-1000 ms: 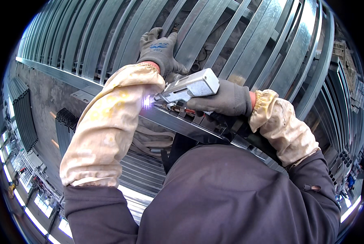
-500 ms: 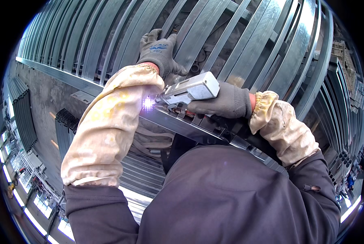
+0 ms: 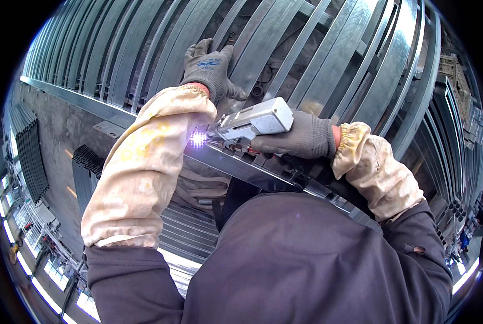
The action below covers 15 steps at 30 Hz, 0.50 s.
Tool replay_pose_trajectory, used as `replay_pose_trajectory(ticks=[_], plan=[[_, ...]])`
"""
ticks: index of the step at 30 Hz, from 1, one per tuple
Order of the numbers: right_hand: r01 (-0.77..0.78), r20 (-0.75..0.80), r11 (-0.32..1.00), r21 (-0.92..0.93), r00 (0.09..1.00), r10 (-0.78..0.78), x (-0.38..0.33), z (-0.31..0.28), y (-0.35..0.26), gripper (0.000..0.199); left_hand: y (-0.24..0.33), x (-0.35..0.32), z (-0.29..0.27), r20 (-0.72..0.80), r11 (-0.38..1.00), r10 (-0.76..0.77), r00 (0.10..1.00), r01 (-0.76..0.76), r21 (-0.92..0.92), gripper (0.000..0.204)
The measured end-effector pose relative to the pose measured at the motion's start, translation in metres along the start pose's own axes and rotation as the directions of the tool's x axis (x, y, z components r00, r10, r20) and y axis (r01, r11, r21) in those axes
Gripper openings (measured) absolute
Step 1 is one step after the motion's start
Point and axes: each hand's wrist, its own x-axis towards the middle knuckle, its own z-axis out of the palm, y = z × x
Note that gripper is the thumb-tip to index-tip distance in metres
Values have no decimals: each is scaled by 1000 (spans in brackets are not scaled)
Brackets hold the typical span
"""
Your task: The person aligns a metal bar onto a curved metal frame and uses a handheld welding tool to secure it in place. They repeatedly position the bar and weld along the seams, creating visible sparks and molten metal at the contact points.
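Note:
My right hand (image 3: 301, 137), in a grey knit glove, is closed round a silver handheld welding gun (image 3: 260, 119). The gun's nozzle points left at a bright violet-white weld spot (image 3: 197, 139) on the near rail (image 3: 238, 166) of a metal frame. My left hand (image 3: 206, 67), gloved the same way, rests on the frame's steel slats (image 3: 179, 51) beyond the spot, its fingers and thumb spread. The left sleeve cover (image 3: 144, 162), cream with yellow stains, passes close beside the glow. My right fingertips are partly hidden behind the gun.
Dark tubes (image 3: 29, 151) lie stacked on the floor at left, with another bundle (image 3: 90, 161) nearer. Pale straps (image 3: 201, 186) hang below the rail. Long metal profiles (image 3: 446, 146) stand at the right. More bright metal lengths (image 3: 184, 232) lie beneath me.
The welding gun and the glowing spot have shifted very slightly to the right. My left hand stays on the slats.

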Motion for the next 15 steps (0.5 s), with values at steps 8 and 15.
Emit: replay_pose_trajectory(ticks=[8,15], plan=[[-71,10,997,-5,997,71,-6,0,-7,40,0,1,-1,48,1000,-23,999,22,10,128],[-117,-15,992,54,993,118,-10,1,-9,40,0,-1,-5,70,1000,-18,997,17,18,127]])
